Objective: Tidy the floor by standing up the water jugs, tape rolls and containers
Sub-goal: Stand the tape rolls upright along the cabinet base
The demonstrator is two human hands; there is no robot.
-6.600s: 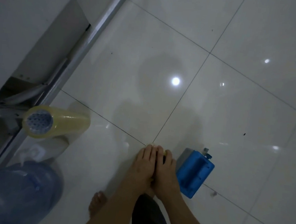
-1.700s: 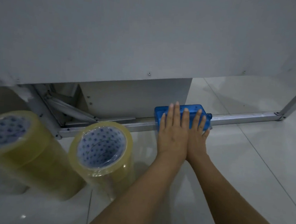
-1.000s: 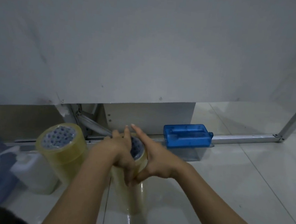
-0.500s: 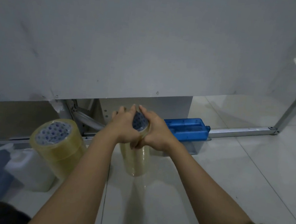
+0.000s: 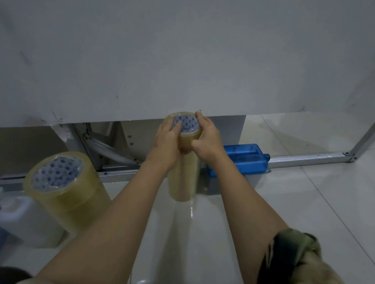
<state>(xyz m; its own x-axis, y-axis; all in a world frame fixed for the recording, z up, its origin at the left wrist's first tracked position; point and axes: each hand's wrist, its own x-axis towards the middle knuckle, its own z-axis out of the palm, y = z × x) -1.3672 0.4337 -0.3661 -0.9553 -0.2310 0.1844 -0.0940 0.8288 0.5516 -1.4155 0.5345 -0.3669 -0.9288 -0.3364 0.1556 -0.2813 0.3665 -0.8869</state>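
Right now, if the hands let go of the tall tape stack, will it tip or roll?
The tape stack is tall and narrow, so it probably tips easily. Toppled, its round sides would likely roll on the glossy floor.

Both hands grip the top of a tall stack of clear tape rolls (image 5: 184,164) that stands upright on the tiled floor (image 5: 290,209): the left hand (image 5: 167,140) on its left side, the right hand (image 5: 206,139) on its right. Just behind it is a blue container (image 5: 246,158). At the left stands a second tape stack (image 5: 63,185), touching a white jug (image 5: 25,222).

2 tape stacks (image 5: 183,164), 1 blue container (image 5: 245,156), 1 white jug (image 5: 25,222).
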